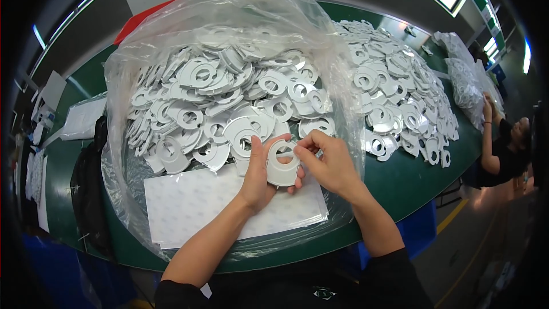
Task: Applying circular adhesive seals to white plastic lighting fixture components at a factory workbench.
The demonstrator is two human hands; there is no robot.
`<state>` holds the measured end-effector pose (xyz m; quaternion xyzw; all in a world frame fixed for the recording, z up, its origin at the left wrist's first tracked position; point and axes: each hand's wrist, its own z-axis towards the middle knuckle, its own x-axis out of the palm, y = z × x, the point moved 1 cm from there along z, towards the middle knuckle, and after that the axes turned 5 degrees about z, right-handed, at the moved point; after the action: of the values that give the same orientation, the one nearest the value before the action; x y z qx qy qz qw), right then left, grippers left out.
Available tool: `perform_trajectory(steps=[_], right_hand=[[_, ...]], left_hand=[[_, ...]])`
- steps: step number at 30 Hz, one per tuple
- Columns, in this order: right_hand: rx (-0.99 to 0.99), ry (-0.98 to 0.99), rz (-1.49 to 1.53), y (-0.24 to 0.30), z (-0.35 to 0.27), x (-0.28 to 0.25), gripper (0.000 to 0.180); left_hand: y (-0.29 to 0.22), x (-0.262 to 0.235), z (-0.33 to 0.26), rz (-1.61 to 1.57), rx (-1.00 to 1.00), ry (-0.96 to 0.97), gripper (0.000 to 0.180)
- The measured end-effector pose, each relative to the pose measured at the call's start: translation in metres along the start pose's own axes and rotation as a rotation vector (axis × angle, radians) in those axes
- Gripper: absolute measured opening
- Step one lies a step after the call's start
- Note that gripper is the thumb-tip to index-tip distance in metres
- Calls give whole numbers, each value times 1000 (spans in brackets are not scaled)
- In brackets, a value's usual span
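A flat white plastic part with a large round opening near its top rests in my left hand. The thumb lies along its left side, and fingertips show past its right edge. At the part's upper right rim, the thumb and forefinger of my right hand pinch together; whether anything small sits between them I cannot make out. Just beyond my hands, a heap of similar white parts fills an open clear plastic bag. Below my hands lie white sheets with faint bluish spots.
A second heap of white parts covers the right side of the green table. Farther right are bagged parts and another person reaching toward them. A black cloth item lies at left. A blue bin stands below the table's edge.
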<state>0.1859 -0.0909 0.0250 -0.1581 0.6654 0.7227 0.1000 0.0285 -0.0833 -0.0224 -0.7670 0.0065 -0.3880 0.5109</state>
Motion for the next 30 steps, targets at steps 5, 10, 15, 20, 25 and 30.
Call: perform_trajectory(steps=[5, 10, 15, 20, 25, 30], right_hand=[[198, 26, 472, -14, 15, -22, 14], [-127, -548, 1181, -29, 28, -74, 17], [-40, -479, 889, -22, 22, -45, 20], [-205, 140, 198, -6, 5, 9, 12], [-357, 384, -174, -14, -2, 20, 18], [-362, 225, -348, -17, -2, 23, 27]], left_hand=[[7, 1, -5, -80, 94, 178, 67], [-44, 18, -15, 712, 420, 78, 53], [-63, -6, -22, 1830, 712, -297, 48], [-47, -38, -16, 2076, 632, -466, 46], [-49, -41, -7, 1997, 684, -571, 37], [-52, -42, -6, 1919, 743, -670, 24]])
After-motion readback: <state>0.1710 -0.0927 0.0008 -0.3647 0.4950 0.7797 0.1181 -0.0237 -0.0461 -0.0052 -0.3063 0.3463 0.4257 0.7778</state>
